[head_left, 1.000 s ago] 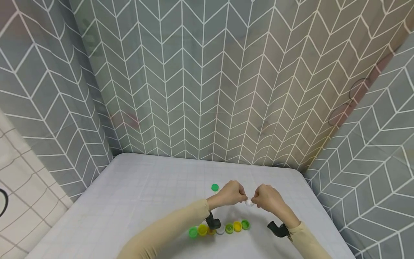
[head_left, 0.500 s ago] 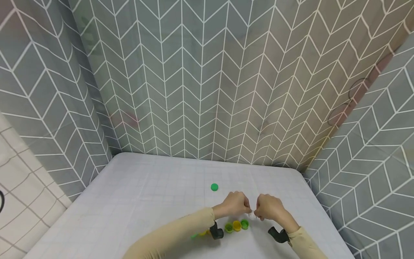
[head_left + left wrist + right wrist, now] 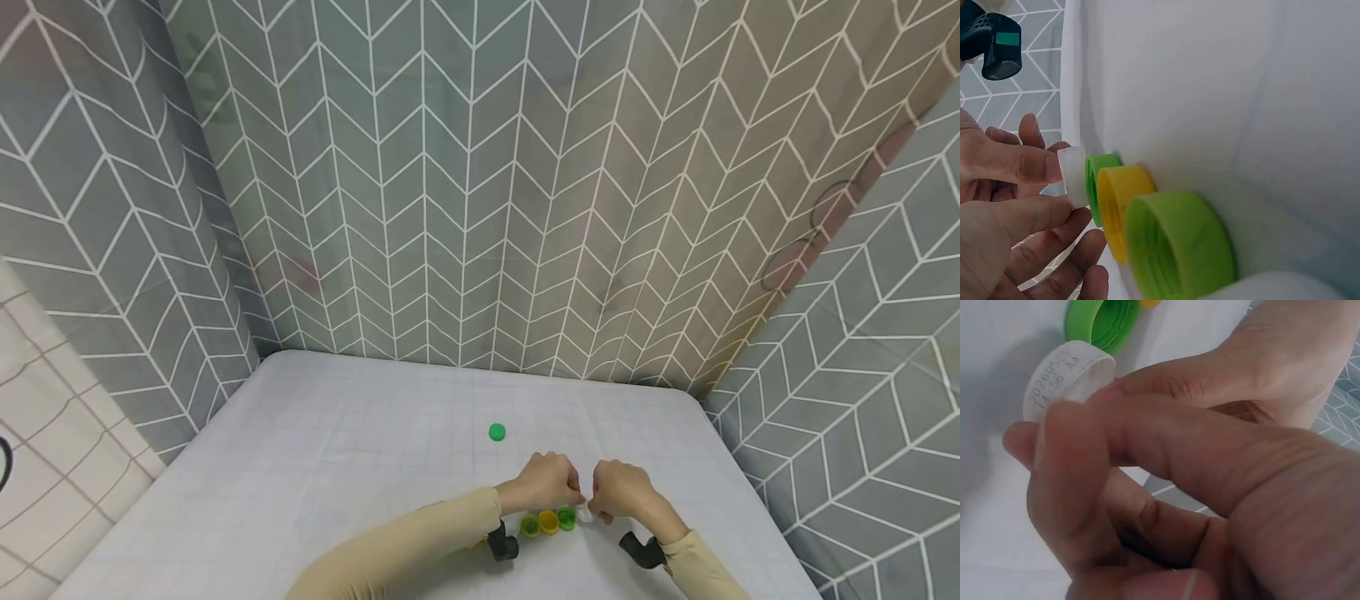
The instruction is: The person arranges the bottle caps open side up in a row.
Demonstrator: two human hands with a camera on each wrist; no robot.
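Note:
A white bottle cap [image 3: 1063,375] with a printed date and time stands on its side wall, its open side showing. My left hand [image 3: 549,483] pinches its near edge with thumb and fingertips. From the other side, my right hand [image 3: 621,487] pinches it too, thumb and index finger at the rim. In the left wrist view, the white cap is right beside a green bottle cap [image 3: 1094,187], the end one of a row. A yellow cap [image 3: 1141,181] and a lighter green cap [image 3: 1200,237] follow in that row, hollow sides showing.
A lone green cap [image 3: 497,432] lies farther back on the white-covered table [image 3: 360,425]. My left sleeve [image 3: 420,533] and a black wrist camera [image 3: 502,543] hide most of the row's left part. A grey patterned curtain [image 3: 450,208] hangs behind the table.
Both hands have brought the white cap toward me, down to the right end of the cap row. The left forearm now covers the caps on the row's left side.

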